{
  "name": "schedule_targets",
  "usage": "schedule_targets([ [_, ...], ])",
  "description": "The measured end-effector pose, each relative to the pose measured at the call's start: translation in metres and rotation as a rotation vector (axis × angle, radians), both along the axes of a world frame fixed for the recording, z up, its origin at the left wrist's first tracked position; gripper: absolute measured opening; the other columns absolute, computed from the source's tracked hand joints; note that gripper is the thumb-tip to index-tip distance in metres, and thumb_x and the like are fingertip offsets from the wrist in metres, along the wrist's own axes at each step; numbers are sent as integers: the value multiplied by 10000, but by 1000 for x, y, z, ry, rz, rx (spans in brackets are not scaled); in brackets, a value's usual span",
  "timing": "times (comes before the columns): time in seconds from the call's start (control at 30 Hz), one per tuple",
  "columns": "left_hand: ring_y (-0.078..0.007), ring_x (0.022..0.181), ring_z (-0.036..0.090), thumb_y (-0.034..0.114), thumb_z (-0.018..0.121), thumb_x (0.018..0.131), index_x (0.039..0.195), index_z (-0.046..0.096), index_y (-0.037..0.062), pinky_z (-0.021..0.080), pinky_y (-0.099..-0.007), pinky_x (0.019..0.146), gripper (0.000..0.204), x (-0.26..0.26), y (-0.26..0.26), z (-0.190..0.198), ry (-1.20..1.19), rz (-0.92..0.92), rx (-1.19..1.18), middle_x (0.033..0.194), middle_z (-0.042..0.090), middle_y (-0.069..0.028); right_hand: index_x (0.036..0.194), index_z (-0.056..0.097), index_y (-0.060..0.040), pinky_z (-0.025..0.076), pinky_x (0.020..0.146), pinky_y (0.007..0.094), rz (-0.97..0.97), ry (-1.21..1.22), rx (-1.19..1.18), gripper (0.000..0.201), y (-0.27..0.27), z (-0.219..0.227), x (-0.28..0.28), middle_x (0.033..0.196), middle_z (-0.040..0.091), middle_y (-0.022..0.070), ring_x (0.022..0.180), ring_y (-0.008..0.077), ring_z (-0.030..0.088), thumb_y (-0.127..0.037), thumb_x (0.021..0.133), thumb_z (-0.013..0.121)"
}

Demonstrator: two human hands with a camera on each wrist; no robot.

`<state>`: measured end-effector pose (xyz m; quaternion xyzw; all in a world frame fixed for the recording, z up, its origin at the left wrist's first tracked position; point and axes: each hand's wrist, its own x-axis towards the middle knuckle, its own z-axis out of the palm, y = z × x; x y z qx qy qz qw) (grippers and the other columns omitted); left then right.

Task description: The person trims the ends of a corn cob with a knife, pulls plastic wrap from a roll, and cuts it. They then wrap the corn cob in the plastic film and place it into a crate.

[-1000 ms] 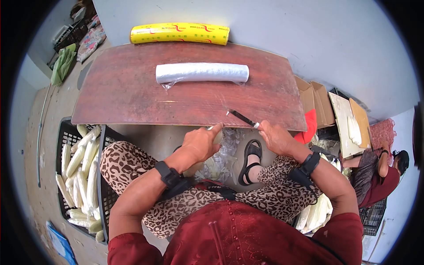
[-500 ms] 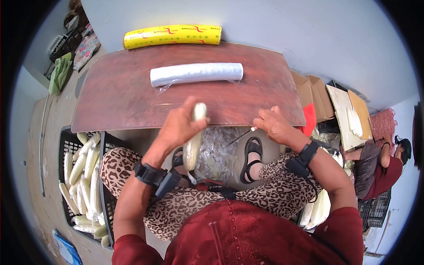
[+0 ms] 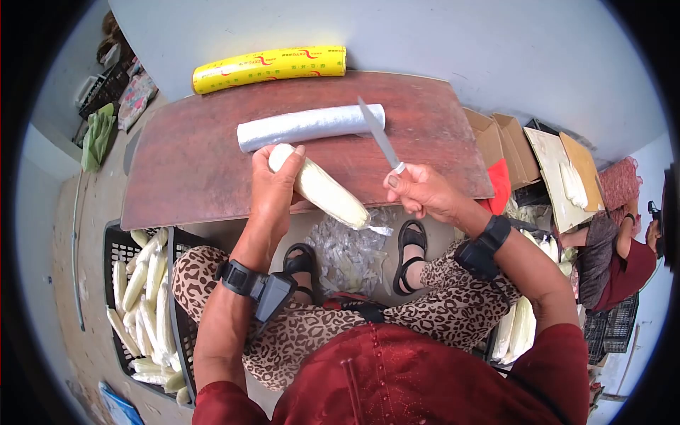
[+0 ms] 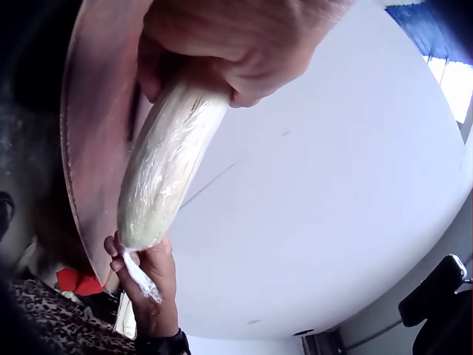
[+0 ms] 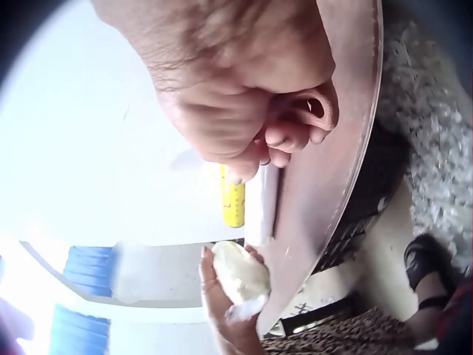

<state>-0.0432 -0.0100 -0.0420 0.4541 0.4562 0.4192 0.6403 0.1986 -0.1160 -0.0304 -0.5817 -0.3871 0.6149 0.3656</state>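
My left hand (image 3: 272, 193) grips an ear of corn (image 3: 327, 193) by its upper end, thumb on top, tilted down to the right in front of the table edge. Clear film wraps the corn tightly, as the left wrist view shows, and a twisted film tail (image 4: 142, 278) hangs from its lower end. To the right, my right hand (image 3: 431, 191) holds a knife (image 3: 381, 136) by the handle, its blade pointing up and left over the table. Behind the corn lies a roll of clear film (image 3: 312, 126) on the red-brown table (image 3: 177, 170).
A yellow printed roll (image 3: 269, 69) lies at the table's back edge. On the left, a black crate (image 3: 185, 304) stands near ears of corn (image 3: 145, 283). Film scraps (image 3: 343, 255) cover the floor between my feet. Cardboard boxes (image 3: 499, 149) and another person (image 3: 623, 273) are at the right.
My left hand has lifted the corn from below the table edge and tilted it rightward. The knife swung down below the edge, then back up; its blade now points up over the table.
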Motion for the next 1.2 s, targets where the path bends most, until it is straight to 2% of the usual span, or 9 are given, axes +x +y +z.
schedule_targets([
  [0.13, -184, 861, 616, 241, 627, 908, 1198, 350, 63, 574, -341, 671, 439, 7, -6, 2, -4, 16, 6, 1050, 529, -110, 1216, 477, 64, 334, 387, 183, 180, 147, -60, 606, 6, -7, -14, 842, 575, 18, 491, 12, 395, -401, 878, 669],
  [0.27, -207, 865, 628, 213, 620, 909, 1171, 353, 61, 587, -359, 677, 403, 9, -8, -4, -18, -6, 25, 1048, 531, -118, 1155, 553, -8, 310, 393, 194, 315, -35, -87, 451, 7, 1, -23, 774, 629, 18, 477, 18, 396, -291, 839, 705],
  [0.43, -215, 853, 637, 212, 624, 908, 1135, 370, 63, 596, -376, 672, 371, 6, -8, -5, 13, -69, -58, 1038, 541, -128, 1058, 564, -35, 324, 383, 192, 380, -173, -75, 330, 9, 6, -19, 664, 519, -47, 487, 25, 440, -204, 817, 714],
  [0.63, -154, 742, 626, 243, 670, 884, 965, 453, 68, 545, -274, 584, 290, -11, -4, -9, 183, -194, -47, 892, 592, -79, 1043, 582, -38, 329, 392, 199, 489, -333, -32, 287, 20, -7, 14, 634, 496, -54, 478, 27, 440, -170, 816, 697],
  [0.77, -117, 705, 615, 328, 664, 890, 960, 567, 45, 509, -231, 534, 307, -22, -8, -14, 214, -539, -116, 826, 619, -61, 1109, 594, -8, 327, 397, 207, 433, -192, -82, 347, 18, -4, 22, 621, 492, -57, 468, 27, 430, -158, 813, 696],
  [0.97, -90, 646, 611, 413, 653, 883, 1035, 622, -22, 484, -204, 497, 461, -28, -22, -1, 222, -1021, -242, 785, 626, -34, 1142, 586, 26, 302, 404, 206, 563, -172, -121, 420, 18, -8, 22, 627, 507, -55, 471, 25, 424, -204, 810, 701],
  [1.0, -124, 668, 639, 404, 675, 862, 1094, 591, -25, 514, -215, 560, 494, -29, -23, 3, 239, -1020, -253, 827, 647, -71, 1141, 588, 26, 300, 406, 205, 583, -163, -121, 422, 17, -6, 21, 626, 506, -55, 473, 26, 423, -213, 811, 700],
  [1.1, -141, 686, 644, 380, 704, 837, 1125, 562, -31, 519, -226, 570, 521, -31, -27, -3, 49, -1208, -401, 858, 642, -79, 1136, 594, 23, 296, 408, 203, 625, -143, -119, 423, 16, 0, 15, 623, 503, -54, 476, 28, 420, -230, 813, 697],
  [1.2, -171, 700, 650, 359, 709, 832, 1242, 466, -19, 551, -270, 590, 608, -23, -40, -12, -55, -1225, -478, 920, 632, -108, 1123, 601, 15, 295, 405, 199, 630, -134, -111, 409, 18, 0, 13, 625, 500, -55, 479, 28, 417, -239, 818, 696],
])
